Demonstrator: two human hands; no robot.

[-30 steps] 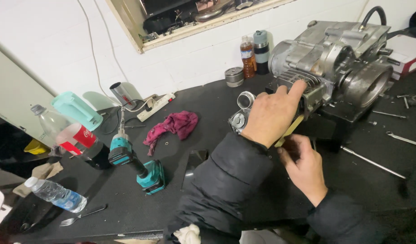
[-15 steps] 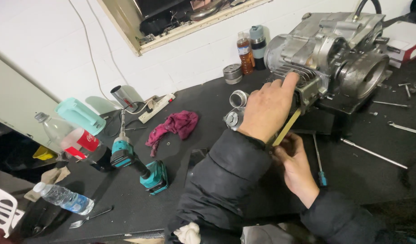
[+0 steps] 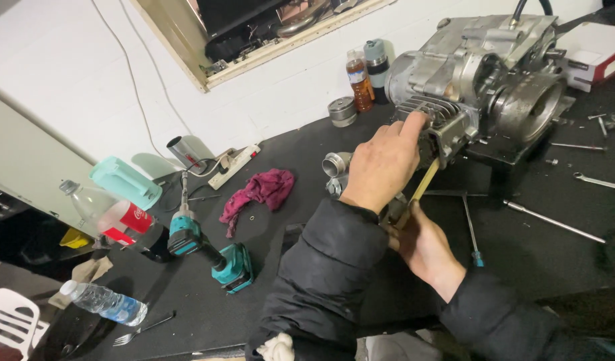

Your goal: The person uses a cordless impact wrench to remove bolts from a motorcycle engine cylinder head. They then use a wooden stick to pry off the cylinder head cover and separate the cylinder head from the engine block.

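Note:
A grey metal engine (image 3: 481,80) stands on the dark workbench (image 3: 274,220) at the upper right. My left hand (image 3: 384,164) rests on its finned cylinder (image 3: 438,124), fingers pressed against the fins. Below it, my right hand (image 3: 424,244) grips the lower end of a yellowish wooden-handled tool (image 3: 421,190) that points up at the cylinder's underside. Both arms wear black padded sleeves. The tool's tip is hidden behind the left hand and cylinder.
A teal cordless drill (image 3: 210,244), a crimson rag (image 3: 261,190), a metal sleeve (image 3: 335,164), a blue-handled screwdriver (image 3: 471,224), loose rods and wrenches (image 3: 555,220), bottles (image 3: 361,80), a cola bottle (image 3: 113,217), a water bottle (image 3: 103,302), a fork (image 3: 144,329) and a power strip (image 3: 234,166) lie around.
The view has shifted slightly; my left hand slid a little farther onto the finned cylinder. My right hand keeps hold of the tool beneath it.

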